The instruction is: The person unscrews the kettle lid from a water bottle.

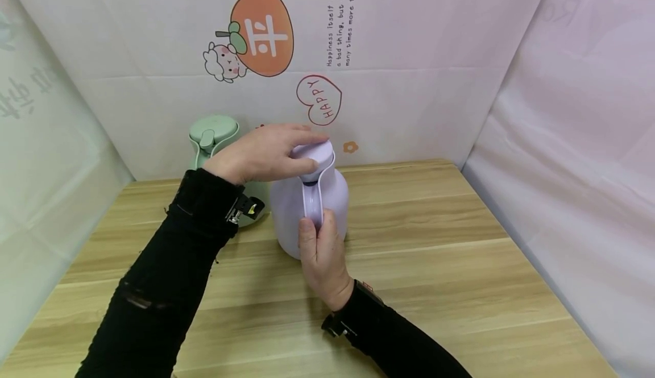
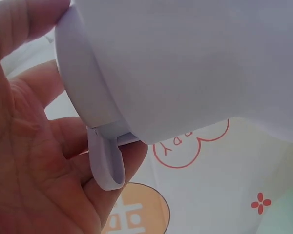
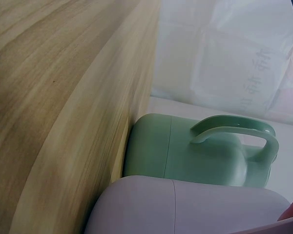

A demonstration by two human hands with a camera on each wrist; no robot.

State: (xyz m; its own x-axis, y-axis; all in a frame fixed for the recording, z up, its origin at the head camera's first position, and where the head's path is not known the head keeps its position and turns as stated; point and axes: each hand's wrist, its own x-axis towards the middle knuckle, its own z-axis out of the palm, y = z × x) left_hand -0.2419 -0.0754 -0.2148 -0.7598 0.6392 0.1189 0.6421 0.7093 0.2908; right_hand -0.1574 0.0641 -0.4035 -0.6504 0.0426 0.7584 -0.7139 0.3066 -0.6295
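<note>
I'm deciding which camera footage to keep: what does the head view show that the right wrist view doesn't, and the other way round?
Only the head view: the left hand on the purple lid, and the orange fruit print.
Only the right wrist view: seams round the lower bodies of the green jug and purple jug.
Both: those two jugs, the wooden table and some of the right hand.

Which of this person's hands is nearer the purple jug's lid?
Left. The left hand is on the lid; the right hand grips the handle, below the lid.
</note>
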